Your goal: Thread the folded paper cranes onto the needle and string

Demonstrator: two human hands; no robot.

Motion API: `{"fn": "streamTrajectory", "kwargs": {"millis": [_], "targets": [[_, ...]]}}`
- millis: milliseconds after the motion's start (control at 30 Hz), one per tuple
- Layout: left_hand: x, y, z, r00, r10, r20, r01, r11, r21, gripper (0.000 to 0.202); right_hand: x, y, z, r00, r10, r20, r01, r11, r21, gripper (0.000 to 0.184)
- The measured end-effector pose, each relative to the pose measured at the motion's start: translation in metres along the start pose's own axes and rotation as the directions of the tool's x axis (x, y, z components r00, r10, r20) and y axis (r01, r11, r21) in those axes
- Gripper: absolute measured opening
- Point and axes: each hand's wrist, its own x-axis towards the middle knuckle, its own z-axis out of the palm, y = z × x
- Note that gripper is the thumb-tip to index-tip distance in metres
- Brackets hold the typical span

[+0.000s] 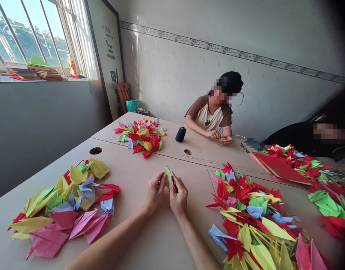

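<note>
A small folded green paper piece (167,174) is pinched between both my hands above the wooden table (138,168). My left hand (154,193) grips its left side with closed fingers. My right hand (178,197) grips the right side and also seems to hold a thin dark stick against the paper. To the left lies a pile of folded paper cranes (68,202) in yellow, pink, green and lilac. On the right sits a bigger heap of folded cranes (251,217) in red, yellow, green and blue.
Another crane pile (141,137) and a black thread spool (180,134) lie farther back. A person in a brown-and-cream shirt (210,114) sits across the table; another person (310,140) leans at the right near red paper sheets (279,167). Two round holes (95,150) pierce the tabletop.
</note>
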Motion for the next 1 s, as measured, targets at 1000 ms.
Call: {"fn": "streamTrajectory", "kwargs": {"millis": [1000], "targets": [[0.0067, -0.002, -0.0058, 0.962, -0.24, 0.129, 0.272, 0.876, -0.399, 0.029, 0.0006, -0.0037, -0.0009, 0.964, 0.256, -0.075, -0.236, 0.949, 0.207, 0.027]]}}
